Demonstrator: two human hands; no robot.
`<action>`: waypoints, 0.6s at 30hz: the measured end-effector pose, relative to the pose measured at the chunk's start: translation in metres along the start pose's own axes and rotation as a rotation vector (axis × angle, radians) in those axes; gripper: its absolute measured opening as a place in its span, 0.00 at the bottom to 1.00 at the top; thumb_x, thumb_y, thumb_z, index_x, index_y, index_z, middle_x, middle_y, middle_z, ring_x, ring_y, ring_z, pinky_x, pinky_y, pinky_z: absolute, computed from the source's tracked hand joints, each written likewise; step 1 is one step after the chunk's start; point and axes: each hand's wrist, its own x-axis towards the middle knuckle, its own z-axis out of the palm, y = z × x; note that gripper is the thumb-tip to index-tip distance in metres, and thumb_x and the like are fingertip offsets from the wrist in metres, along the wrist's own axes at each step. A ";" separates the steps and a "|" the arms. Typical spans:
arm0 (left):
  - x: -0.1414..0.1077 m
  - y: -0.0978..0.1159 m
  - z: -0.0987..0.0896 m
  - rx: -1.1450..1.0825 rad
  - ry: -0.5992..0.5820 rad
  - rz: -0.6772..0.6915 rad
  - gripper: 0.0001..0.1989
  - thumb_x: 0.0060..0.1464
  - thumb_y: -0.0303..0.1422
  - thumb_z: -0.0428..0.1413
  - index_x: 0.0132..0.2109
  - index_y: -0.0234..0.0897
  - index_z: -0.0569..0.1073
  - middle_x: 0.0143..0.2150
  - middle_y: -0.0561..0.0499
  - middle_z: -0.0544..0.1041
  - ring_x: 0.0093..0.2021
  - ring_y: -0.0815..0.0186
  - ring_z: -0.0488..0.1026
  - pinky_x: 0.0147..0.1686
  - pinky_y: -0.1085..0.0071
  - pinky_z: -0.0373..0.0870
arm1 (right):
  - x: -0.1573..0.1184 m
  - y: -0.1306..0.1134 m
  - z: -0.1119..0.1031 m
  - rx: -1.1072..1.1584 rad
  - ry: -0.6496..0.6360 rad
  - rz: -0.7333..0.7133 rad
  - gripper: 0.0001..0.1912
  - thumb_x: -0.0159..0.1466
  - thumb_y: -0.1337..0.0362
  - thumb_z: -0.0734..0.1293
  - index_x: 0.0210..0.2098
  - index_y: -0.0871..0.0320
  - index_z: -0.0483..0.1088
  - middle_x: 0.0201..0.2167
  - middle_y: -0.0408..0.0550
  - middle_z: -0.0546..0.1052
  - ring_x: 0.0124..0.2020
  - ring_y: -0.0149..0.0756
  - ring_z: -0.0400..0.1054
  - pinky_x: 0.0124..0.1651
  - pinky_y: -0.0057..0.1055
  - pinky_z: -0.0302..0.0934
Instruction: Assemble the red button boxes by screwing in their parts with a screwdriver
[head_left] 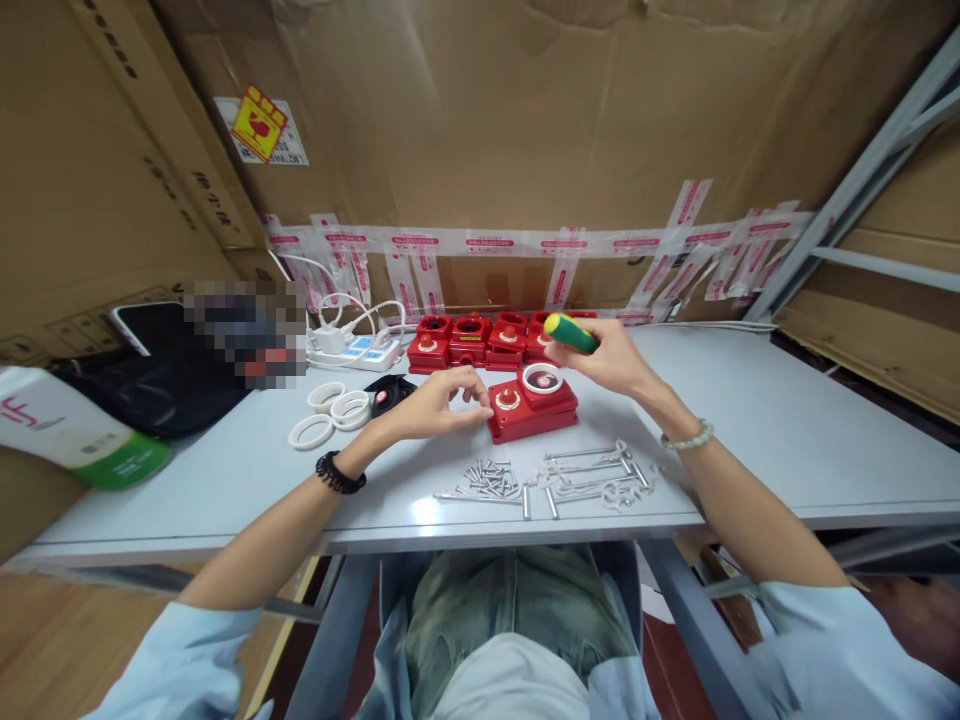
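A red box (534, 420) with a red knob and a white ring around a dark round opening lies in front of me. At its left end my left hand (450, 402) has curled fingers, with thumb and fingertips at the corner of the box. My right hand (611, 358) is wrapped around a green-and-yellow screwdriver handle (571, 333), held above the right side of the box; its shaft is not visible. Toward the front edge lie a pile of silver screws (493, 478) and several metal rods (592, 468) with small clear pieces.
Several more red boxes (469, 342) stand in a row at the back. White rings (312, 432) and a black round part (388, 394) lie left, near a power strip (360, 352). A green-and-white pack (82, 430) and black bag (202, 390) are far left. Cardboard (480, 130) backs the table.
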 end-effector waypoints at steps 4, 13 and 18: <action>0.001 -0.008 0.005 0.049 0.108 -0.023 0.11 0.58 0.41 0.58 0.41 0.37 0.73 0.40 0.49 0.74 0.38 0.65 0.69 0.41 0.67 0.68 | -0.004 0.010 -0.005 0.045 -0.258 0.133 0.31 0.46 0.50 0.78 0.45 0.58 0.74 0.33 0.44 0.75 0.32 0.34 0.65 0.34 0.32 0.60; 0.002 -0.005 0.033 -0.025 -0.021 -0.140 0.42 0.47 0.47 0.66 0.65 0.41 0.57 0.66 0.37 0.64 0.62 0.48 0.67 0.56 0.52 0.68 | -0.007 0.019 -0.001 0.069 -0.506 0.115 0.30 0.46 0.52 0.78 0.45 0.57 0.75 0.43 0.46 0.80 0.45 0.44 0.72 0.49 0.37 0.64; 0.005 -0.003 0.033 -0.053 -0.019 -0.189 0.44 0.45 0.43 0.67 0.64 0.38 0.56 0.61 0.36 0.70 0.58 0.48 0.71 0.55 0.52 0.70 | -0.007 0.019 0.000 0.172 -0.460 0.140 0.31 0.44 0.54 0.80 0.45 0.57 0.74 0.45 0.48 0.79 0.46 0.43 0.72 0.51 0.38 0.64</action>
